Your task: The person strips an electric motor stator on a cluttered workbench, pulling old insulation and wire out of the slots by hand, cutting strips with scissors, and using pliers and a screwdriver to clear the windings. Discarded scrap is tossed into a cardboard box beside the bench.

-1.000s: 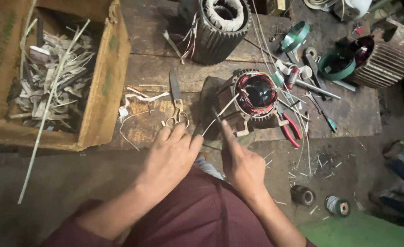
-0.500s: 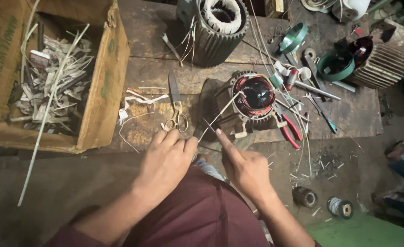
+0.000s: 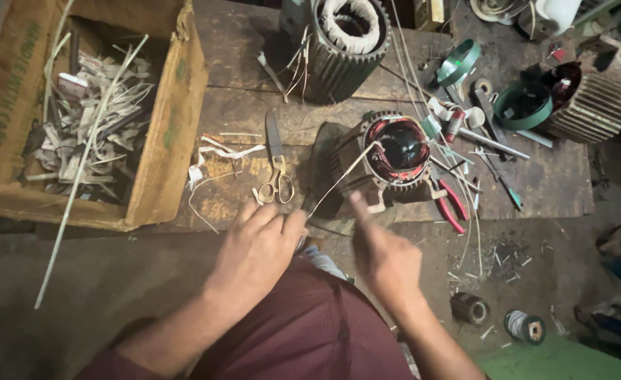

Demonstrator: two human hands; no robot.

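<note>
Left hand [image 3: 257, 243] apparently pinches a thin white strip [image 3: 342, 176] from the stator [image 3: 395, 151]; right hand [image 3: 384, 257] blurred, finger extended

Person's wearing a dark maroon/burgundy garment, plain fabric, no print or pattern showing, w/ soft folds running across it; it's filling the near middle of the view. Both forearms are showing bare, no sleeves reaching the wrists, no watch, band or rings visible. Left hand [image 3: 257, 243] is showing its back w/ knuckles and fingers clear. Right hand [image 3: 384, 257] is partly motion-blurred, esp. the fingers, so detail there can't be told. No gloves on either.
</note>
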